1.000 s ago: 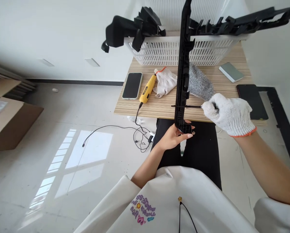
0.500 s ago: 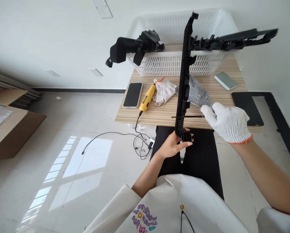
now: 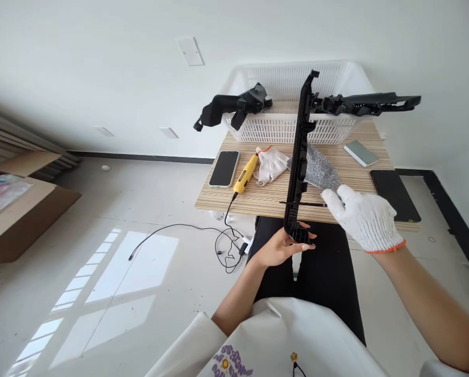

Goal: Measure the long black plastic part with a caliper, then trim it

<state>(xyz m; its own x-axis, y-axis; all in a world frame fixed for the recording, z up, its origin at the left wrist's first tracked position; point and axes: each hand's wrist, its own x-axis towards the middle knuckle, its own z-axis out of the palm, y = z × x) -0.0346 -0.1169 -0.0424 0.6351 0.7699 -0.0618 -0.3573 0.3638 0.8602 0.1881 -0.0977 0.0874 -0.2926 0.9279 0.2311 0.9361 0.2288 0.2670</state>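
My bare left hand point(image 3: 283, 247) grips the lower end of a long black plastic trim piece point(image 3: 298, 152), which stands up in front of me with clips and ribs along its side. My right hand point(image 3: 364, 217), in a white knit glove with an orange cuff, is closed on a slim dark file-like tool point(image 3: 313, 204). The tool lies across the lower part of the trim piece, its thin tip poking out on the left side. Behind the trim piece a grey speckled cloth or glove point(image 3: 323, 168) is partly hidden.
A white plastic basket point(image 3: 266, 128) at the table's back holds black plastic parts point(image 3: 234, 107) jutting over its rim. On the striped table point(image 3: 214, 198) lie a phone point(image 3: 224, 168), yellow corded tool point(image 3: 245, 175), white glove point(image 3: 271, 165), grey-green box point(image 3: 360, 153) and black tablet-like slab point(image 3: 395, 195). Cables point(image 3: 229, 246) trail across the floor.
The view has tilted up, so everything sits lower in the picture. Both hands keep their hold, and my gloved right hand is slightly closer to the trim piece.
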